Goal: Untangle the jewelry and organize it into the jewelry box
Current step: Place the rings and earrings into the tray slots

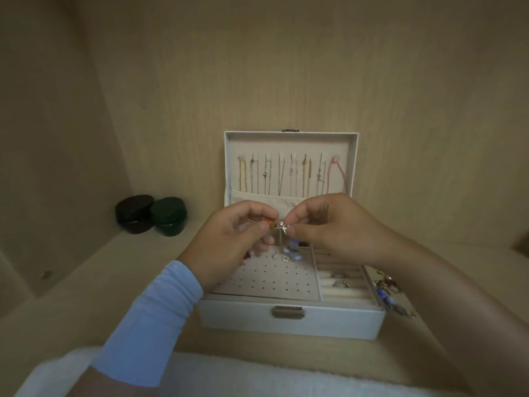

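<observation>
**A:** Item 1, nearest, at the 6 o'clock edge: white fleecy cloth [257, 379]. Just above it is a pale blue knit sleeve [148, 319].

**B:** Grips?

**A:** Left grip [229, 239] and right grip [332, 227] are both narrow. Their fingertips pinch one small knot of jewelry [282, 226] over the box: an amber bead, a silver star-shaped charm and fine wire.

**B:** Filed so far?

**A:** Jewelry box [292, 322]: cream, smooth-skinned, brass-toned clasp.
- Lid [292, 137], upright at 12 o'clock: thin gold and silver chains [286, 173] hang in a row, with a pink cord [336, 173] at the 3 o'clock end.
- Perforated panel [272, 282]: matte, with a few glittering studs in its far rows and most holes unfilled.
- Ring rolls at 3 o'clock: these hold a few rings [340, 280].

**B:** Outstanding?

**A:** A loose heap [386, 287] of blue beads and red and gold bits lies on the shelf [86, 282], against the box's 3 o'clock wall. My estimate is that the chains are done and the earrings partly sorted.

**B:** Sundries?

**A:** Two glossy round jars at 10 o'clock, a black jar [134, 213] and a green jar [169, 214].
</observation>
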`<state>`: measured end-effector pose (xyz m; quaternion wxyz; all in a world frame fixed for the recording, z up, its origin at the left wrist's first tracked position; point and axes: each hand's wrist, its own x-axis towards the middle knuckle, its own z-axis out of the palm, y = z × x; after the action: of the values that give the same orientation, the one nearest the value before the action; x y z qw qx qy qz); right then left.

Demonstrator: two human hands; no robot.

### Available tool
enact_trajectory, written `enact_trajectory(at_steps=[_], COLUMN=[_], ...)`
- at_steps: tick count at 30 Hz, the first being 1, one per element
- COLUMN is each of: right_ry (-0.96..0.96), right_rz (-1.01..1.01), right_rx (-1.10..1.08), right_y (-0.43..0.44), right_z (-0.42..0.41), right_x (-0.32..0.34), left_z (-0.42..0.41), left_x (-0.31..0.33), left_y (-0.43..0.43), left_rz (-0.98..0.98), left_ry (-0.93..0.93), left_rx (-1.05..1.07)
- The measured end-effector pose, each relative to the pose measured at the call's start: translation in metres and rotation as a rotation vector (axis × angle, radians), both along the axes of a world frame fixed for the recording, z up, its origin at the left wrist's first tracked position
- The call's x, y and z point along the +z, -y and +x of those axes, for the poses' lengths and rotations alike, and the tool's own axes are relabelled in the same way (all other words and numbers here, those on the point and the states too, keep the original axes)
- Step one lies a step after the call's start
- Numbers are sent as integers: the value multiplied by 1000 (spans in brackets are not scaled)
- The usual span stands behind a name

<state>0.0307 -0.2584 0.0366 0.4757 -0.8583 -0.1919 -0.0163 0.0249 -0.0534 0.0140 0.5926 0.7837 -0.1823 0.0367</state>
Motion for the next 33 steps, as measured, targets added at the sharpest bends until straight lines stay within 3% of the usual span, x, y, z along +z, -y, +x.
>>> enact_trajectory(at_steps=[13, 18, 26, 29, 33], right_ry=[162, 133, 246, 269, 362], right_rz=[103, 174, 190, 165, 55], right_rx=[6, 43, -51, -103, -184], right_y=[-6, -8, -11, -11, -11], right_z=[-2, -2, -3, -4, -8], right_x=[0, -1, -1, -2, -2], left_z=[-5, -5, -8, -9, -12], left_x=[2, 3, 4, 5, 10], left_y=[6, 4, 3, 4, 9], left_rz=[-68, -43, -2, -79, -231], left_ry=[47, 59, 101, 28, -201], left_rx=[-44, -31, -4, 6, -50])
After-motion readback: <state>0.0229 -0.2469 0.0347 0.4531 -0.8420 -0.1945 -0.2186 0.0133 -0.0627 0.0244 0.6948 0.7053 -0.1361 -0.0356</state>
